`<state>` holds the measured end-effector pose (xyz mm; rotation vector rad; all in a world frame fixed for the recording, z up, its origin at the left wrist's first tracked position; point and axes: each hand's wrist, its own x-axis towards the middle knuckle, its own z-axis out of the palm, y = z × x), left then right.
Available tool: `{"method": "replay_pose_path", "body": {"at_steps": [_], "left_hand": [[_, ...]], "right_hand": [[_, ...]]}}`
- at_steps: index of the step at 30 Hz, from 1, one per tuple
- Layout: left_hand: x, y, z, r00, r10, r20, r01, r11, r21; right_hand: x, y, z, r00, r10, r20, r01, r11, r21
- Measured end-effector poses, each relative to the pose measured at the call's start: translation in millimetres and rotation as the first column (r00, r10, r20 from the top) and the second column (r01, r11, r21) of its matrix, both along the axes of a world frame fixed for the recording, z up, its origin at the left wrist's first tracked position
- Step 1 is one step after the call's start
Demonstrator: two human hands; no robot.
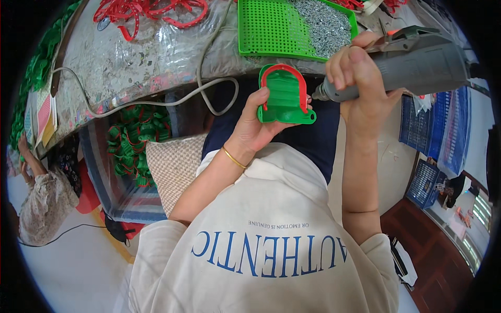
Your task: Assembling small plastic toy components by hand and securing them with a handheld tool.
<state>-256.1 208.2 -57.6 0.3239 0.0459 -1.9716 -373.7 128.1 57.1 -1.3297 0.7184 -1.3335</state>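
Note:
My left hand (248, 122) is closed around a green plastic part (284, 94) with a curved back and a small holed tab. A red U-shaped strip (302, 83) lies along the green part's edge. My right hand (365, 86) grips a grey electric screwdriver (425, 65), its fingers wrapped over the body. The screwdriver's tip points left and is right beside the red strip's side; whether it touches is too small to tell. Just beyond my hands, a green perforated tray (266, 34) holds a heap of small silver screws (331, 26).
Red strips (172, 18) lie on the plastic-covered table (151, 57), where a grey cable (141, 104) hangs over the edge. A blue-grey crate (141, 211) at left holds several green-and-red parts (138, 141). Blue baskets (422, 180) stand at right. Another person (49, 208) is at far left.

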Motion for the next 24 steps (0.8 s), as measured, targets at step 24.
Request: {"method": "replay_pose_path", "body": {"at_steps": [24], "left_hand": [[2.2, 8.4, 8.9, 0.998, 0.040, -0.044, -0.040, 0.999, 0.008]], "right_hand": [[-0.9, 20.4, -9.0, 0.999, -0.015, -0.028, 0.012, 0.995, -0.101]]}}
